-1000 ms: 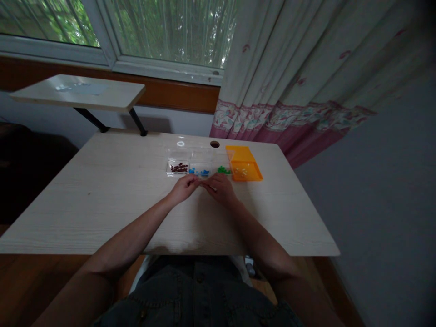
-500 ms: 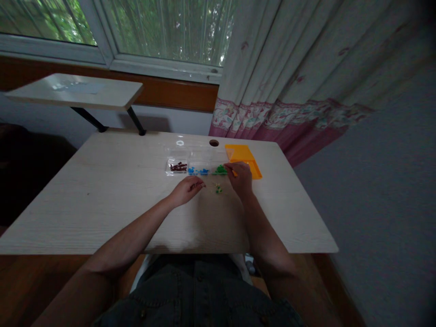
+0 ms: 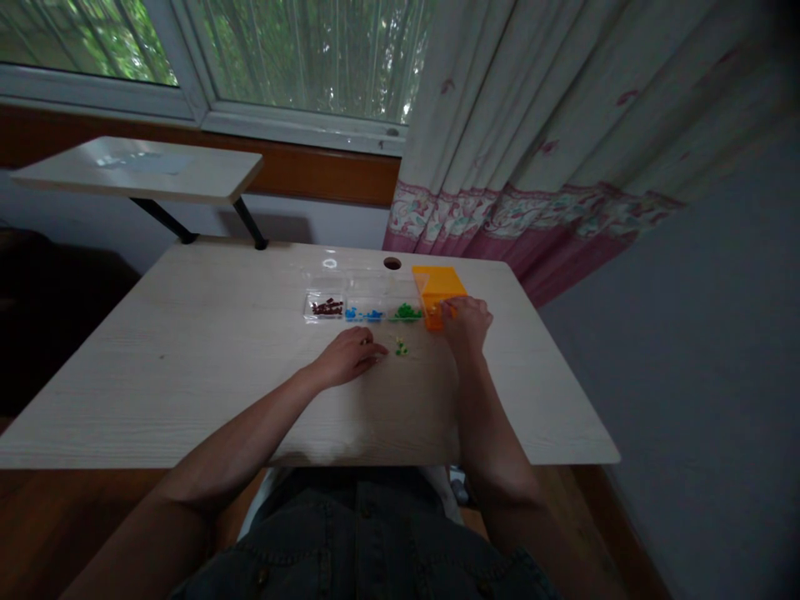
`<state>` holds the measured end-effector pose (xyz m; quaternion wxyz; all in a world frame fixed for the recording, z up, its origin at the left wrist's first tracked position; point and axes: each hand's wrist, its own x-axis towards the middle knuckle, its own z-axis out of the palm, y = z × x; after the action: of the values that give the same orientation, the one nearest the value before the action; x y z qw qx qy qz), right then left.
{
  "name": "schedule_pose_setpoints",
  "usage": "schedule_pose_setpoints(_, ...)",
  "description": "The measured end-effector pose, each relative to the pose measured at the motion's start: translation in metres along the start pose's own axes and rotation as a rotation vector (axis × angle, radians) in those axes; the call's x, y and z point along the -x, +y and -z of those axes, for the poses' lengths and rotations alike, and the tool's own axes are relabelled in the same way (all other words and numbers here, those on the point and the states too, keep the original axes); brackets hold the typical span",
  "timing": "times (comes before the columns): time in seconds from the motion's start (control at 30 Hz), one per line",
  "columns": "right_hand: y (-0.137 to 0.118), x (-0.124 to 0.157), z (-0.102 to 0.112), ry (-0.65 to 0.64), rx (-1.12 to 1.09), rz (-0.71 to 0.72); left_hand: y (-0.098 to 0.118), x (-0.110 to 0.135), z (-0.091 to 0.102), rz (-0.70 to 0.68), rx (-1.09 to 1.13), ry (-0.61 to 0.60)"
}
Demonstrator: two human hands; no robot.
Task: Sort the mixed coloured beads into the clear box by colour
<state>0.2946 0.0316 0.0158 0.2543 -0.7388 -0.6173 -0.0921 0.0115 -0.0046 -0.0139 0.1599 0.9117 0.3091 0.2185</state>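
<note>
My left hand point(image 3: 350, 357) rests low over the table, fingers stretched toward a small cluster of green and yellow beads point(image 3: 401, 347). My right hand point(image 3: 470, 325) is over the orange box point(image 3: 433, 317), its fingertips pinched together inside; whatever they hold is too small to make out. Left of that box stands a clear plastic box point(image 3: 306, 310) with compartments. In it are dark red pieces point(image 3: 327, 307), blue pieces point(image 3: 373, 315) and green pieces point(image 3: 407, 311), apparently small beads.
The orange lid point(image 3: 437, 279) lies folded back behind its box. A round cable hole point(image 3: 392, 263) is near the back edge of the pale wooden table point(image 3: 206, 358). A raised shelf point(image 3: 206, 179) stands at the back left, and a curtain point(image 3: 500, 167) hangs behind.
My right hand has moved right, from the green pieces to the orange box. My left hand has shifted slightly right and down, its pinched fingers now straightened toward the bead cluster.
</note>
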Motion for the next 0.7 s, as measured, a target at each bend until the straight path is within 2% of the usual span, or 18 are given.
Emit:
schedule_pose_setpoints(0.17, -0.012, 0.003, -0.001, 0.103, -0.155, 0.167, 0.0, -0.004, -0.002, -0.011, -0.018, -0.007)
schedule_pose_setpoints(0.37, -0.027, 0.008, -0.004, 0.1, -0.256, 0.331, 0.007, -0.009, -0.001, -0.003, -0.044, -0.022)
schedule_pose_setpoints(0.5, -0.042, 0.017, -0.006, 0.093, -0.36, 0.428, 0.008, -0.008, -0.001, 0.053, -0.047, -0.025)
schedule_pose_setpoints(0.6, -0.055, 0.027, -0.007, 0.043, -0.435, 0.537, 0.004, -0.006, -0.001, 0.123, 0.047, 0.042)
schedule_pose_setpoints(0.7, -0.063, 0.034, -0.007, -0.037, -0.492, 0.65, -0.005, -0.006, -0.002, 0.232, 0.24, 0.223)
